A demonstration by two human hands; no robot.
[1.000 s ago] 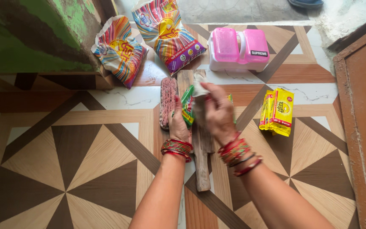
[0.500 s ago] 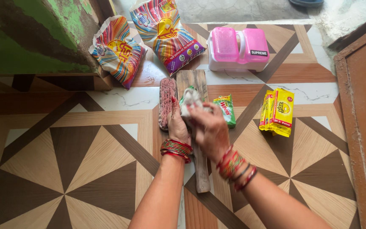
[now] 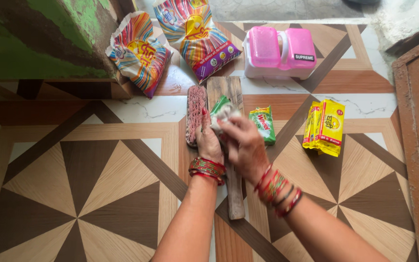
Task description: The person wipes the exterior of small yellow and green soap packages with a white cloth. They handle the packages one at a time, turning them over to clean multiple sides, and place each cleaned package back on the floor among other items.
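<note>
I see both hands meeting over the top end of a wooden paddle (image 3: 231, 160) that lies on the patterned floor (image 3: 98, 194). The left hand (image 3: 208, 140) is closed around the lower part of a small green and white wrapper (image 3: 222, 110), and the right hand (image 3: 242, 145) pinches the same wrapper from the 3 o'clock side, fingers bent on it. The wrapper is crumpled, held just above the paddle, and I cannot tell if something is inside.

What could go wrong, in my judgement: the two hands pull on thin wrapping, so it may tear suddenly and the content may drop on the floor or slide off the board. The brush (image 3: 196, 115), just beside the left hand at 9 o'clock, could be knocked.

My count: one paddle, one brush, one green soap packet (image 3: 263, 124) at 3 o'clock of the hands, one bundle of yellow packets (image 3: 324, 127) further at 3 o'clock, two colourful striped bags (image 3: 139, 51) at 11 and 12 o'clock, one pink box (image 3: 280, 52) at 1 o'clock
</note>
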